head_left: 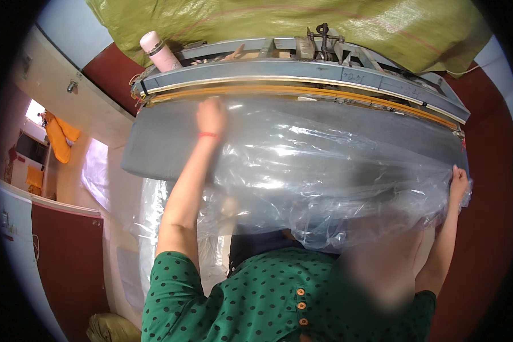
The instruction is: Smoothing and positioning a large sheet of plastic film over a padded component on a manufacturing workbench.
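Note:
Across the middle lies a long grey slab-like thing with a smooth cover [159,137]. A clear, wrinkled plastic sheet [285,154] is spread over its middle and right part; the left end is bare. My right hand [459,182] pinches the sheet at the far right, where it bunches near the slab's right end. My left hand [212,118], with a red band on the wrist, is at the sheet's upper left edge by the slab's far side. Its fingers look curled, slightly blurred, with their tips hidden. Loose plastic hangs over the near side.
Behind the slab runs a grey metal machine frame [268,71] with orange rails [302,91] and a metal clamp [323,43]. A pink bottle [158,51] leans at its left end. Yellow-green sheeting [302,20] covers the back. At left is a door [80,85].

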`<action>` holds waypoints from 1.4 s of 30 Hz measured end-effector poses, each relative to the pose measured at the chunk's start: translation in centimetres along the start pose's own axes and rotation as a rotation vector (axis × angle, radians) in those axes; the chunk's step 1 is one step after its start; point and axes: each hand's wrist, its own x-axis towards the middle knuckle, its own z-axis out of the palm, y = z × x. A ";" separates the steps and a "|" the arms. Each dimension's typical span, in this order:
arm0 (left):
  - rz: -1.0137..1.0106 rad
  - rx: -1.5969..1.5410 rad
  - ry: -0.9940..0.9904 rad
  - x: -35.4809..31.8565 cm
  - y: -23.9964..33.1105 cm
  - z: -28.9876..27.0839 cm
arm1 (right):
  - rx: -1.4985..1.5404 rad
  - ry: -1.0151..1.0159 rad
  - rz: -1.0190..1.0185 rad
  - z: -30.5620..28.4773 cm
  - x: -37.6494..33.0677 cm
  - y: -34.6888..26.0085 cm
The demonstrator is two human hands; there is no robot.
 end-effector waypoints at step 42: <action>0.003 -0.118 0.112 -4.4 -6.9 -3.3 | 0.240 -0.161 -0.294 3.5 -3.3 -16.1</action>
